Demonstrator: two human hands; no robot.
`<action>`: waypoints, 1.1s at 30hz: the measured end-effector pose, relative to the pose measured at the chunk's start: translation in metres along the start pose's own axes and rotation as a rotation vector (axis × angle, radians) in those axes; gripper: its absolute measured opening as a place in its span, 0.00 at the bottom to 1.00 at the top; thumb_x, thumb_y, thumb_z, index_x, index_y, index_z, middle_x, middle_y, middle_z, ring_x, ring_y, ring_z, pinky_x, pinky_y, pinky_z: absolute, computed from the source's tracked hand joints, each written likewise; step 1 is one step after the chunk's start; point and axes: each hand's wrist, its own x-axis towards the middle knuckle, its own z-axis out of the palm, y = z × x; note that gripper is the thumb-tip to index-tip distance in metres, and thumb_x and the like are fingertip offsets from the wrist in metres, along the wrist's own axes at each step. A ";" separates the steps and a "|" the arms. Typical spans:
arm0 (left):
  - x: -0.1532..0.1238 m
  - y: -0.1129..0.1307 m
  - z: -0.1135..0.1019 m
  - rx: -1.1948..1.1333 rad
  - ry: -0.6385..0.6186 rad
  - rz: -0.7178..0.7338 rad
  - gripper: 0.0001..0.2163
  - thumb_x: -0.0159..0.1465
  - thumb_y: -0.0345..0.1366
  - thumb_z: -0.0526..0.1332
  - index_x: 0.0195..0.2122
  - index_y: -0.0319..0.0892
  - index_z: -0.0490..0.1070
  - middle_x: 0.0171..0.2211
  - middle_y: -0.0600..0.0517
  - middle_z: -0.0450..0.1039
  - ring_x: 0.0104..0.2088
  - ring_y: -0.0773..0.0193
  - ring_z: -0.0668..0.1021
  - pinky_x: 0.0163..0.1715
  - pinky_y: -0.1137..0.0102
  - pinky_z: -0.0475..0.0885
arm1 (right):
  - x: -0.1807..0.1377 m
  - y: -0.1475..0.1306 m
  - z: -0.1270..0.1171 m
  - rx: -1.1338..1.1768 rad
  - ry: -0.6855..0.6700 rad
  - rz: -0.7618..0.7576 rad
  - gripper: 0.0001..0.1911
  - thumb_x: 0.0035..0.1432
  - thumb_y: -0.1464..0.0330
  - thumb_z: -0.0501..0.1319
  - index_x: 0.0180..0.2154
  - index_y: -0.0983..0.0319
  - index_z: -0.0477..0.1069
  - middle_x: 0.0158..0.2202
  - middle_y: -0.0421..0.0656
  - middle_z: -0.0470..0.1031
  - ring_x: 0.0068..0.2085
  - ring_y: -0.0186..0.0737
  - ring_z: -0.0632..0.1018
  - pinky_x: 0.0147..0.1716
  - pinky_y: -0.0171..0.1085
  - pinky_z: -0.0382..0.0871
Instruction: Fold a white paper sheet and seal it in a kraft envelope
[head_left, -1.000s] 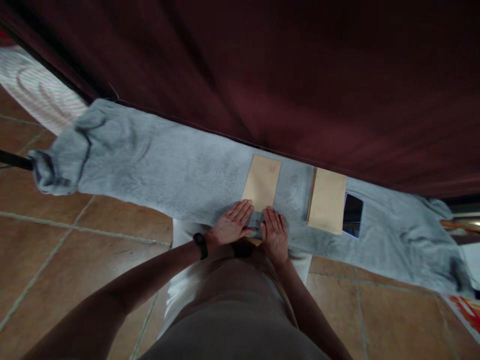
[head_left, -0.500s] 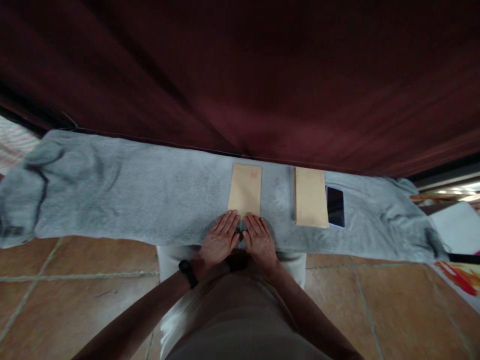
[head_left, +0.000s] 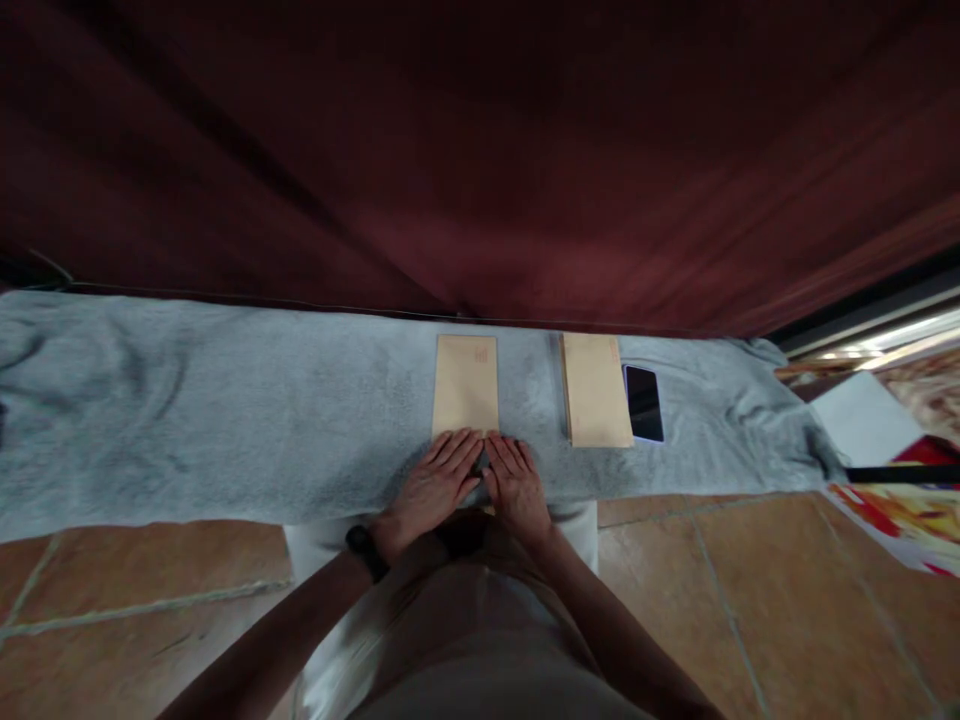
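Note:
A tan paper envelope (head_left: 466, 385) with small reddish print at its upper right lies flat on a grey cloth (head_left: 300, 410) in front of me. My left hand (head_left: 436, 478) rests palm down, its outstretched fingers on the envelope's near edge. Beside it, my right hand (head_left: 516, 490) lies flat too, fingertips at the near right corner of the same envelope. The thumbs almost meet. Both hands cover the near edge. To the right sits a stack of similar envelopes (head_left: 598, 390), touched by neither hand.
A dark-screened phone (head_left: 643, 403) lies right of the stack. Behind the cloth hangs a dark red curtain (head_left: 480, 180). White paper (head_left: 866, 425) and a colourful printed sheet (head_left: 904, 520) are at the far right. Tiled floor (head_left: 667, 590) shows below the cloth's front edge.
The view has turned slightly, so the envelope, stack and phone appear further left. Both hands stay flat at the envelope's near edge, with the right hand's fingers a little further over its corner.

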 end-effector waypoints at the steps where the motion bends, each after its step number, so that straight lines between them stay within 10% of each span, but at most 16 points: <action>1: 0.000 -0.002 0.000 0.000 -0.006 0.018 0.25 0.75 0.40 0.52 0.71 0.39 0.57 0.72 0.46 0.58 0.73 0.55 0.58 0.73 0.57 0.52 | -0.001 0.002 -0.001 -0.002 -0.003 0.005 0.24 0.74 0.67 0.51 0.67 0.65 0.63 0.67 0.50 0.68 0.68 0.48 0.67 0.70 0.52 0.58; 33: -0.008 -0.027 -0.009 -0.131 -0.084 0.043 0.26 0.76 0.42 0.51 0.72 0.41 0.53 0.73 0.44 0.55 0.74 0.59 0.54 0.73 0.58 0.50 | 0.004 0.003 0.004 -0.004 0.011 -0.082 0.25 0.74 0.67 0.50 0.67 0.67 0.62 0.67 0.52 0.67 0.69 0.50 0.65 0.69 0.53 0.58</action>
